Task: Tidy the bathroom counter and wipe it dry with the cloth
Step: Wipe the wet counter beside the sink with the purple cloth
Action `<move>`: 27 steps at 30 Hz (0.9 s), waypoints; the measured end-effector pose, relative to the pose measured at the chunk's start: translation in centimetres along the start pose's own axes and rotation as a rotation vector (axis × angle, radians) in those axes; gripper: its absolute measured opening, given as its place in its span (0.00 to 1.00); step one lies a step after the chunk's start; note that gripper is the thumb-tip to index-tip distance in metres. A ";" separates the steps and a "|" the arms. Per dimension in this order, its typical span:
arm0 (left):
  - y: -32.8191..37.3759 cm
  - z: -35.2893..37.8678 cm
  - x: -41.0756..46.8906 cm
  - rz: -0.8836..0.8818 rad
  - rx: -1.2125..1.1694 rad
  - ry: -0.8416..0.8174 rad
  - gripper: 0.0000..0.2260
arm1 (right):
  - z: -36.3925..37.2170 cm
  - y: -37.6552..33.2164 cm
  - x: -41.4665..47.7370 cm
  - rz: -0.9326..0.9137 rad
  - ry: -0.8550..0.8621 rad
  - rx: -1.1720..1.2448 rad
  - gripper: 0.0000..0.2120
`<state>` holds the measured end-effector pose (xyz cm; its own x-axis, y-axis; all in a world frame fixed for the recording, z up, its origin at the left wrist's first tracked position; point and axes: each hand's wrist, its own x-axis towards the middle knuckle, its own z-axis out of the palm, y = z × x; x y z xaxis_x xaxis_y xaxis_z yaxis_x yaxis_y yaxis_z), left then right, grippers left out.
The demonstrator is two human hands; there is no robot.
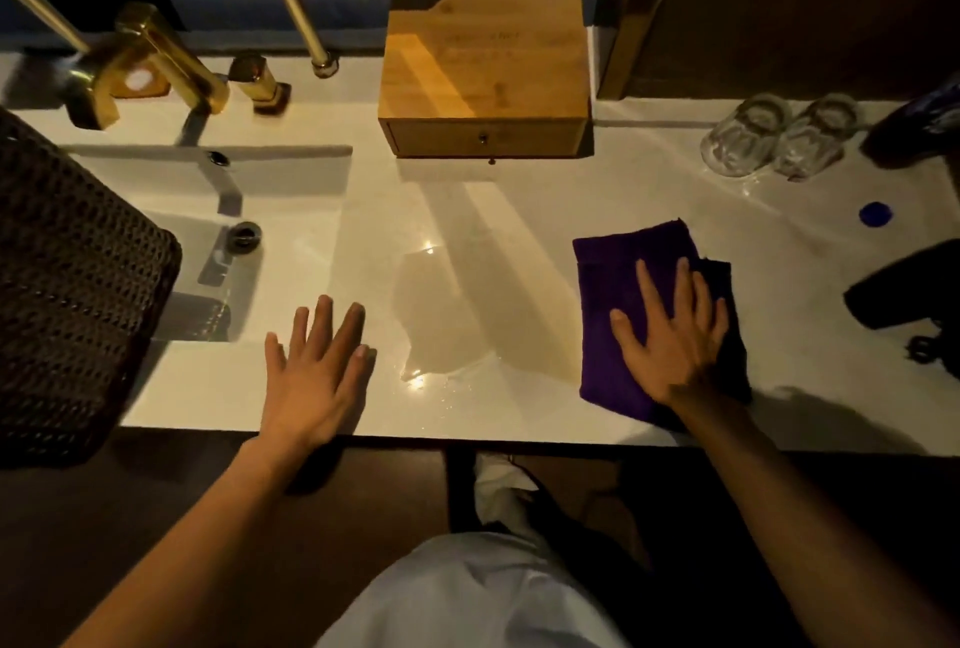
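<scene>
A folded purple cloth (618, 278) lies on the white counter (519, 210), right of centre. My right hand (675, 335) rests flat on it, palm down, fingers spread. A puddle of water (441, 314) glistens on the counter between my hands. Flat on the counter near the front edge, just right of the sink (208, 210), lies my left hand (317, 366), fingers apart and holding nothing.
A wooden box (483, 75) with a small drawer stands at the back. Two upturned glasses (774, 138) sit at the back right, with a blue cap (875, 214) and dark objects (904, 283) at the right edge. A gold faucet (150, 60) and a dark woven basket (67, 283) are on the left.
</scene>
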<state>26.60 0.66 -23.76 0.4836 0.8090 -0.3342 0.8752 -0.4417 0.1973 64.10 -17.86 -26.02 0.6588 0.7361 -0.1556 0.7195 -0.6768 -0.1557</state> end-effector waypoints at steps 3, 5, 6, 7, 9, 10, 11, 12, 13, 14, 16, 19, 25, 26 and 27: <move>-1.0 0.9 -0.9 -0.019 0.028 0.015 0.26 | 0.2 -0.2 -0.2 0.019 0.000 -0.043 0.34; -1.5 1.1 -0.7 0.004 0.050 0.036 0.26 | 0.4 -0.2 -0.8 0.045 0.004 -0.037 0.33; -1.5 1.2 -0.5 0.009 0.058 0.045 0.26 | 0.4 -0.2 -1.1 0.067 0.000 -0.033 0.33; -1.5 1.4 -0.4 0.008 0.066 0.057 0.26 | 0.6 -0.3 -1.6 0.094 -0.004 -0.032 0.33; -1.5 1.9 -0.4 -0.001 0.087 0.087 0.27 | 1.0 -0.8 -2.9 0.152 -0.012 -0.024 0.33; -1.4 2.0 -0.3 -0.011 0.094 0.100 0.28 | 1.2 -1.2 -3.6 0.181 -0.014 -0.015 0.33; -1.4 2.1 -0.3 -0.024 0.099 0.113 0.28 | 1.4 -1.7 -4.4 0.205 -0.013 -0.006 0.33; -1.4 2.2 -0.3 -0.034 0.102 0.124 0.29 | 1.6 -2.4 -5.2 0.228 -0.012 0.001 0.33; -1.4 2.3 -0.3 -0.038 0.106 0.132 0.29 | 2.0 -3.1 -5.9 0.251 -0.007 0.007 0.33; -1.4 2.3 -0.3 -0.039 0.109 0.137 0.29 | 2.3 -4.0 -6.4 0.274 0.003 0.008 0.33; -1.4 2.4 -0.2 -0.038 0.107 0.141 0.29 | 2.9 -5.8 -6.8 0.310 0.036 -0.003 0.32; -1.5 2.5 -0.3 -0.040 0.098 0.143 0.29 | 3.5 -7.8 -6.5 0.307 0.057 -0.001 0.31; -1.5 2.4 -0.3 -0.051 0.101 0.161 0.30 | 2.9 -8.4 -4.9 0.245 0.026 -0.052 0.33; -1.4 2.4 -0.3 -0.052 0.101 0.162 0.30 | 2.6 -8.6 -4.3 0.221 0.017 -0.048 0.33; -1.4 2.4 -0.3 -0.058 0.101 0.160 0.30 | 2.3 -8.8 -3.5 0.193 0.004 -0.038 0.33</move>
<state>25.30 0.13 -26.12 0.4310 0.8820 -0.1904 0.9023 -0.4224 0.0859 54.96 -14.50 -26.37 0.7860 0.5928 -0.1753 0.5875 -0.8046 -0.0865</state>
